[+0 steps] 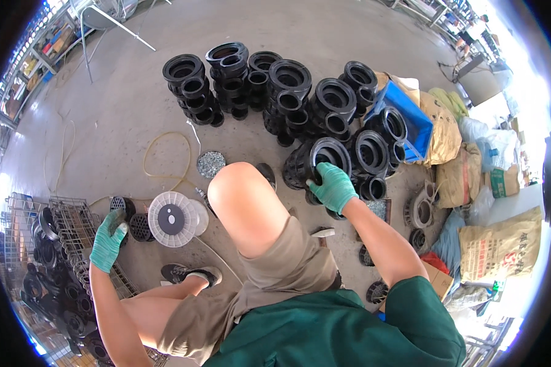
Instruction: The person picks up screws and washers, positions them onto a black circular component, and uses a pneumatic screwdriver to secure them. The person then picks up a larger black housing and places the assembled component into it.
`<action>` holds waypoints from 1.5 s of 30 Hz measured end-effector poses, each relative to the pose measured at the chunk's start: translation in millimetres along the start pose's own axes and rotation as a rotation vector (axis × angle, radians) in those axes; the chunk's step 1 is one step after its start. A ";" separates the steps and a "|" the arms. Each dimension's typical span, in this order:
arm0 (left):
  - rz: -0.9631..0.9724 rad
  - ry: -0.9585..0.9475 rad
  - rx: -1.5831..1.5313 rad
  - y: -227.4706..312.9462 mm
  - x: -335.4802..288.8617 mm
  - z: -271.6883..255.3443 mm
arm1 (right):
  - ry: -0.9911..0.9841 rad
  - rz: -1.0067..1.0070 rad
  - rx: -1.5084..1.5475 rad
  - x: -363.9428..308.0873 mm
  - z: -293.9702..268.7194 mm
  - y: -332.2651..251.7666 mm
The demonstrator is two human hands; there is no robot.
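My right hand (333, 188), in a green glove, curls its fingers over the rim of a black ring-topped housing (300, 164), which tilts beside other housings. On the left, my gloved left hand (108, 243) has its fingers bent against a black perforated disc (122, 204); the thumb stands off to one side, and the hand hides part of the disc. A second perforated disc (141, 227) is just right of it, next to a white spool (172, 219).
Stacked black housings (288, 82) stand ahead. A blue crate (404, 116) and sacks (499, 244) are on the right. A wire basket (73, 238) of black parts is at the left. A hose (147, 156) and a dish of small metal pieces (211, 164) lie on the floor.
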State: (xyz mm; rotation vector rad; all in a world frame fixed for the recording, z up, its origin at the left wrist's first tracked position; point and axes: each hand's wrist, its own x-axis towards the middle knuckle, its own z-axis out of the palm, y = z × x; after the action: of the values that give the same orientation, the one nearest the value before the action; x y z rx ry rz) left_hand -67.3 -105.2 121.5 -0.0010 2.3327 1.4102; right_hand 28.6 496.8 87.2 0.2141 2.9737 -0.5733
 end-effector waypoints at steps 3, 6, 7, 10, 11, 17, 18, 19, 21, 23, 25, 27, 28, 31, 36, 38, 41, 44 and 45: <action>-0.016 0.001 0.021 -8.4 0.5 3.0 | 0.049 -0.031 -0.118 15.4 12.0 16.0; -0.033 -0.016 0.012 -14.0 3.7 7.3 | 0.038 0.010 -0.206 13.8 9.1 22.6; -0.033 -0.013 0.009 -9.8 2.1 8.0 | 0.042 0.036 -0.241 12.2 6.4 19.6; -0.037 -0.022 -0.003 -6.2 3.1 12.6 | -0.017 0.065 -0.300 13.3 -2.9 8.6; -0.041 -0.029 -0.011 -6.4 4.9 15.2 | -0.019 0.070 -0.303 14.1 -7.0 8.1; -0.059 -0.060 0.068 -10.3 -5.2 15.7 | -0.013 0.126 -0.123 13.9 -14.2 0.9; -0.072 -0.045 0.053 -12.9 -2.4 17.0 | 0.066 0.088 -0.142 9.9 -13.8 1.9; -0.043 -0.060 0.101 -4.3 -0.4 20.1 | 0.118 0.041 -0.137 7.4 -13.6 9.0; -0.032 -0.068 0.127 18.2 -2.2 24.8 | 0.195 0.030 -0.037 3.2 -15.3 17.9; -0.036 -0.025 0.112 27.0 -5.9 19.5 | 0.232 0.051 0.131 5.2 -35.5 -5.1; 0.017 0.102 0.116 26.1 -4.7 15.0 | 0.337 -0.042 0.156 12.6 -69.5 -21.0; 0.121 0.314 0.114 27.1 -0.9 9.1 | 0.450 -0.138 0.246 28.3 -92.4 -46.1; 0.190 0.429 0.112 23.9 2.6 4.4 | 0.467 -0.151 0.375 36.4 -103.2 -67.1; 0.289 0.694 -0.149 25.3 0.4 -12.1 | 0.381 -0.280 0.529 63.9 -125.0 -143.9; 0.389 1.022 -0.151 31.2 -44.9 -52.6 | -0.166 -0.722 0.492 101.3 -93.5 -272.6; 0.373 1.063 -0.085 46.9 -66.1 -66.5 | -0.418 -0.788 0.344 128.7 -57.5 -284.0; 0.393 1.078 -0.078 51.4 -92.4 -85.4 | -0.514 -0.875 0.113 140.2 -16.2 -278.7; 0.243 1.011 -0.071 16.8 -130.7 -96.9 | -0.693 -0.883 0.104 154.3 15.3 -257.9; 0.153 1.007 -0.133 6.2 -148.2 -99.0 | -0.738 -0.847 0.020 152.6 9.1 -264.7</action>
State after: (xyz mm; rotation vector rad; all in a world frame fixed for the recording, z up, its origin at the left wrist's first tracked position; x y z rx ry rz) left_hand 32.8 -216.9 217.9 -0.7456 3.0269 1.9348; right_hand -162.7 268.2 154.7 -1.0527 2.2068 -0.5672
